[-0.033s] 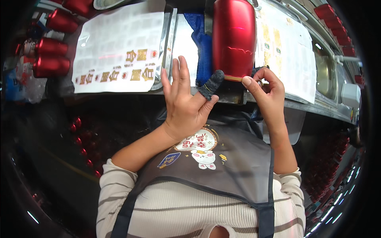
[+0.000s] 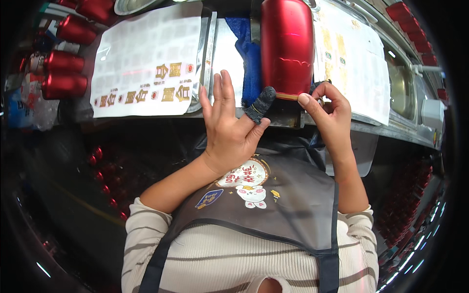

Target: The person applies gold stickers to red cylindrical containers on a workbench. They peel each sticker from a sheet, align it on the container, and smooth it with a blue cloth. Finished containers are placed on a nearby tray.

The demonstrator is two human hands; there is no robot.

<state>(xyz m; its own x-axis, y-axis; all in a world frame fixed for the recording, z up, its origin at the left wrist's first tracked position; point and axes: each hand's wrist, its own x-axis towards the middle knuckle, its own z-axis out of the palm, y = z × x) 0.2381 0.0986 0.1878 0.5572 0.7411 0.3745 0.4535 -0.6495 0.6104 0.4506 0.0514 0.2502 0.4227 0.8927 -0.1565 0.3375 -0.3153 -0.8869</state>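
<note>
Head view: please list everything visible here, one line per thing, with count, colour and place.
Red metal cylinder: one, glossy red with a gold rim, top centre on the bench, between the two hands.
Sticker sheet: one, white with gold and red decals, left of the cylinder.
Second sheet: one, white with gold decals, right of the cylinder.
Blue cloth: one, blue, just left of the cylinder.
Red cylinders: several, red, stacked at far left; more at top right, count unclear.
Metal bench: one, grey, across the top.
Apron: one, grey with cartoon print, lower centre.
Striped top: one, cream, bottom.
Left hand: open, dark cot on the thumb near the cylinder's rim.
Right hand: fingers pinched at the cylinder's lower right rim.
</note>
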